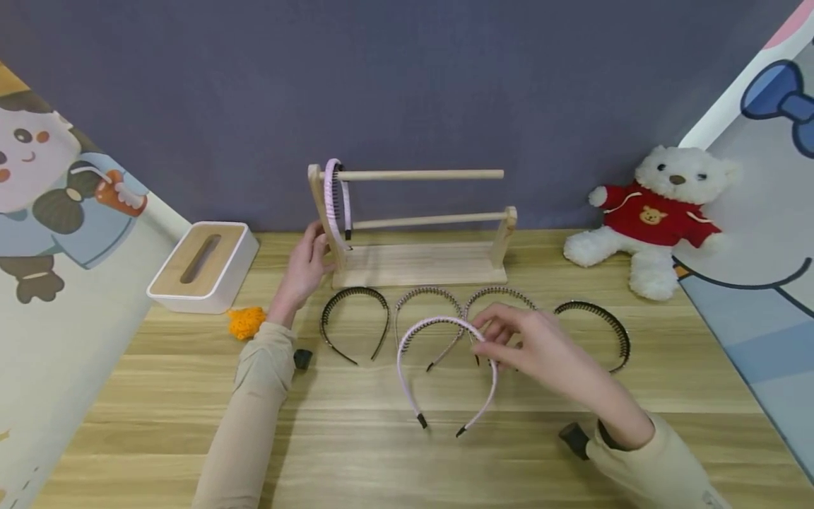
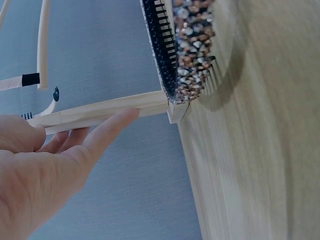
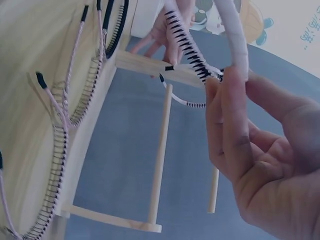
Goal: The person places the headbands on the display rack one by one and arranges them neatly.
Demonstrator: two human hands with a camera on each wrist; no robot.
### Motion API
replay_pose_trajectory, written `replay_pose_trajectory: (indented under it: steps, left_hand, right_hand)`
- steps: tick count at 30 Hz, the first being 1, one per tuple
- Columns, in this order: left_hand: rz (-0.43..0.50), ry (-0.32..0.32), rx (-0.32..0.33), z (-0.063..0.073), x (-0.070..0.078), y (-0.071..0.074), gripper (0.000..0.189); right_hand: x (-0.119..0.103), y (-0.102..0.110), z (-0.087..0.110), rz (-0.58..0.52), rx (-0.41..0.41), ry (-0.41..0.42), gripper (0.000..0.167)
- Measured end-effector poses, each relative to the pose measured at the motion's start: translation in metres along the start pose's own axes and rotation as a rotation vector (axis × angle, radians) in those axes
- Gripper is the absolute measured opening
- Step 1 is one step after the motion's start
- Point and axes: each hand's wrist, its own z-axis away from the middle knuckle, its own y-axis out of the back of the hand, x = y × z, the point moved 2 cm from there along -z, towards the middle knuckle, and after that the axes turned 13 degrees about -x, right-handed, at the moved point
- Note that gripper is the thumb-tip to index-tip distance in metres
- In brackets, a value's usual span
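Observation:
My right hand [image 1: 534, 343] pinches a pale pink toothed headband [image 1: 402, 367] near its upper right curve. It hangs over the table with its black tips downward; in the right wrist view thumb and fingers meet on the band. My left hand [image 1: 304, 268] grips the left upright [image 2: 100, 111] of a wooden rack [image 1: 420, 263], one finger stretched along the wood. Another pink headband [image 1: 328, 191] hangs at the left end of the rack's upper bar [image 1: 426, 174]. In front of the rack lie a dark headband [image 1: 355, 290] and two sparkly headbands, one left [image 1: 427, 290], one right [image 1: 502, 290].
A black headband [image 1: 600, 311] lies at the right, near a white teddy bear [image 1: 655, 212] in a red top. A tissue box [image 1: 203, 268] and an orange crocheted item [image 1: 246, 322] are on the left. A dark wall [image 1: 407, 85] stands behind the rack.

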Motion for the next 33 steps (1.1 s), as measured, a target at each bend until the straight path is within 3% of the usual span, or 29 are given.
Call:
replay_pose_trajectory:
  steps: [9,17,25,33]
  left_hand:
    - [0.0,0.008,-0.005,0.002,-0.001,0.001,0.052]
    - [0.01,0.015,-0.005,0.002,0.0,0.001,0.052]
    - [-0.002,0.015,-0.003,0.002,-0.001,0.001,0.052]
    - [-0.004,0.016,-0.007,0.001,-0.002,0.001,0.052]
  right_hand:
    - [-0.004,0.019,0.004,-0.029,0.115,-0.038,0.021]
    - [-0.004,0.037,0.007,-0.03,0.169,-0.13,0.024]
    - [0.002,0.056,0.006,-0.063,0.314,-0.068,0.024]
    - [0.006,0.07,0.007,-0.046,0.378,-0.162,0.023]
